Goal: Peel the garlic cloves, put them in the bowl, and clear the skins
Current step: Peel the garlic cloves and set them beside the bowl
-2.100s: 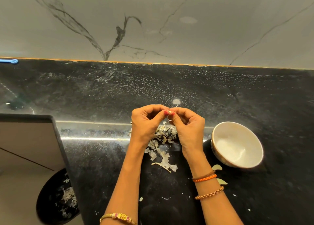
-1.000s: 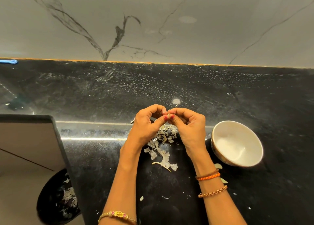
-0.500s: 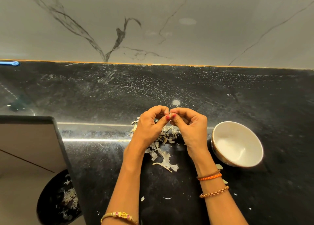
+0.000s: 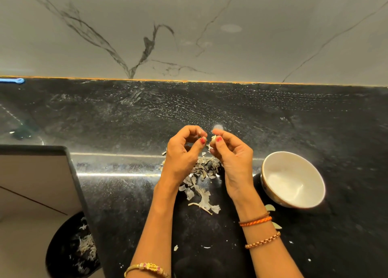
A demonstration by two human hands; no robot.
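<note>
Above the black counter [image 4: 126,193] my two hands are raised a little apart. My right hand [image 4: 233,160] pinches a pale garlic clove [image 4: 213,139] between thumb and fingertips, with a shred of skin hanging below it. My left hand [image 4: 182,151] is just to its left, fingers curled, thumb and forefinger pinching a small scrap of skin. A pile of loose garlic skins [image 4: 199,177] lies on the counter under both hands. The white bowl [image 4: 294,172] stands to the right of my right wrist, and I see nothing in it.
A dark bin [image 4: 71,250] holding skins sits below the counter's cut-out edge at the lower left. Two pale flakes [image 4: 269,207] lie beside my right wrist, and small scraps dot the near counter. A blue object [image 4: 12,80] lies at the far left by the wall.
My hands, pressed together on the clove before, have pulled apart. The clove stays in my right hand, and my left hand has drawn away to the left.
</note>
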